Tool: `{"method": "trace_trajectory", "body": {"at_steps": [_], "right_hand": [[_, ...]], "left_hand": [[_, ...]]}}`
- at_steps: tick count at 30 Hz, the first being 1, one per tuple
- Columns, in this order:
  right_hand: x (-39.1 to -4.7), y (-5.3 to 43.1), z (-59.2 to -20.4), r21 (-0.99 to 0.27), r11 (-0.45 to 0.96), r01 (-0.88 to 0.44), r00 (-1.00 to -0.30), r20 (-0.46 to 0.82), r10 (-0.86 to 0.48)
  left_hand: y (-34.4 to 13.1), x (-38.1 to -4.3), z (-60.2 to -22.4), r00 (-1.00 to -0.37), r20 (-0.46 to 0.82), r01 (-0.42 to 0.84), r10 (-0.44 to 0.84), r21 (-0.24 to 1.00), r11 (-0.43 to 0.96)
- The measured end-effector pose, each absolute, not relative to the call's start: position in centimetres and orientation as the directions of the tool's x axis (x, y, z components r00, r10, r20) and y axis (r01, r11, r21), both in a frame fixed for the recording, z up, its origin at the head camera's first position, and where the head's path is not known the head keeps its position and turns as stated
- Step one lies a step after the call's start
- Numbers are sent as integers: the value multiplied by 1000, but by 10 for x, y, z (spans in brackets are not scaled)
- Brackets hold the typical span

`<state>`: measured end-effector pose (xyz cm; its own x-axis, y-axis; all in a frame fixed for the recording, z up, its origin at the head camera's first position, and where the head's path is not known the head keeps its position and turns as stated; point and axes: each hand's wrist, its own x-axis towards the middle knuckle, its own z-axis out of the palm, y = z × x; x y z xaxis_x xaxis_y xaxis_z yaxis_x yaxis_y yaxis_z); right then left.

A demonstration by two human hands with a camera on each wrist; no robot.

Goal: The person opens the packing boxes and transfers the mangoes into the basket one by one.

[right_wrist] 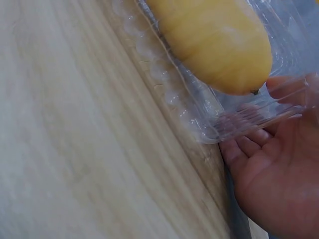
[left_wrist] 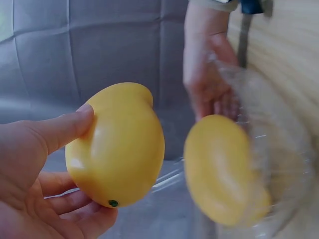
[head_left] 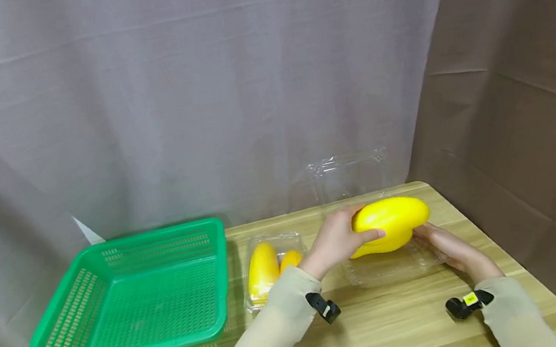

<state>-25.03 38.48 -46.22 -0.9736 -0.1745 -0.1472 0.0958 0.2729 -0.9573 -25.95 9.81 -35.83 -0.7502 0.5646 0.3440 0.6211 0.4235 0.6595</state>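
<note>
My left hand (head_left: 341, 238) grips a smooth yellow mango (left_wrist: 117, 144), thumb on one side and fingers curled beneath, a small green stem spot showing in the left wrist view. It is held up over an open clear plastic clamshell box (head_left: 376, 275), whose lid (head_left: 349, 178) stands raised at the back. A second yellow mango (left_wrist: 219, 169) lies inside that box. At the box's right end my right hand (head_left: 443, 248) pinches the plastic wall, with the thumb inside and fingers outside and below. In the right wrist view the mango (right_wrist: 219, 45) in the box reaches close to that thumb.
Left of the box sits a smaller clear container (head_left: 253, 303) with a yellow fruit (head_left: 263, 269) and an orange-yellow one (head_left: 290, 260). A green perforated plastic basket (head_left: 222, 289) stands at the left of the wooden table (head_left: 383, 329). Grey curtains (head_left: 193, 91) hang behind.
</note>
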Motion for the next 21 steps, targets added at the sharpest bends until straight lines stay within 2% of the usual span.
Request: {"method": "trace_trajectory", "body": {"at_steps": [10,21], "right_hand": [[-254,385,-466,-951,298,83,-971,-145,-191],[-259,382,-468,-965,244,98,-966,-151,-210]], "left_hand": [[91,-282,-317,-748,356,649,560,571,503],[35,-311,-304,-783,346,618,517,531,580]]}}
